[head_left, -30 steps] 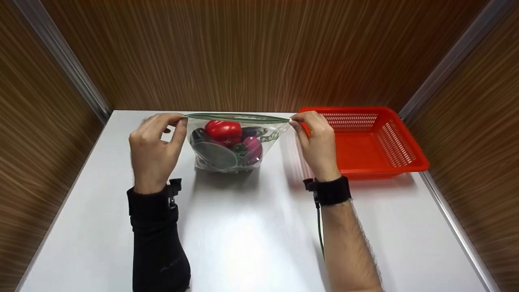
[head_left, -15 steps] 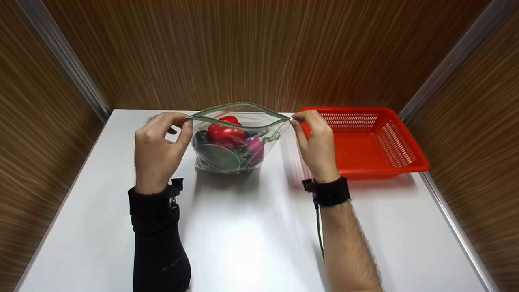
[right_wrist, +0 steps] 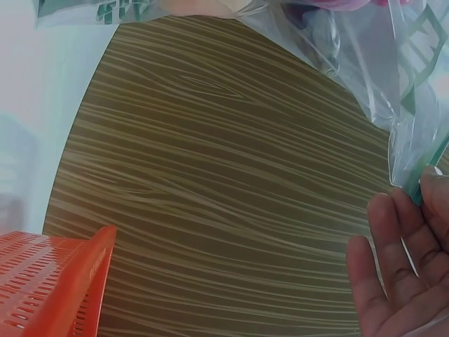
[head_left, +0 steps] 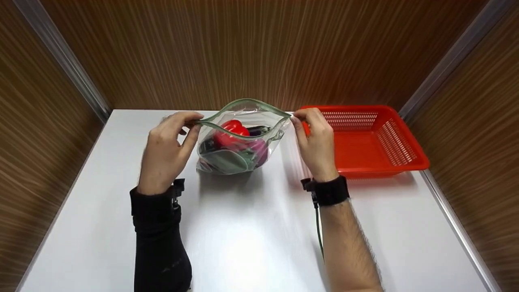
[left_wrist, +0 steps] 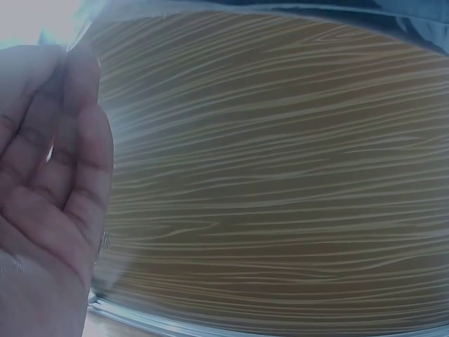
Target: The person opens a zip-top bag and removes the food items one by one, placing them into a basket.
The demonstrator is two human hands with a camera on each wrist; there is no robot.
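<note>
A clear zip bag point(head_left: 239, 140) with a green seal strip stands at the back middle of the white table point(head_left: 251, 227). Inside lie a red pepper point(head_left: 232, 130), a purple vegetable point(head_left: 261, 149) and dark items. My left hand point(head_left: 168, 148) pinches the bag's left top corner. My right hand point(head_left: 314, 140) pinches the right top corner. The mouth gapes open between them. In the right wrist view, the bag point(right_wrist: 372, 63) hangs above my fingers point(right_wrist: 393, 274), which hold its green edge. The left wrist view shows my left hand's fingers point(left_wrist: 49, 175) against the wood wall.
An empty red plastic basket point(head_left: 373, 142) sits at the table's right rear, just beside my right hand; its corner point(right_wrist: 56, 288) shows in the right wrist view. Brown wood-grain walls point(head_left: 251, 52) close in the table at the back and both sides.
The bag's seal, stretched straight and closed a second ago, has parted into a wide oval mouth. My left hand has moved right, toward my right hand, and the bag has tilted.
</note>
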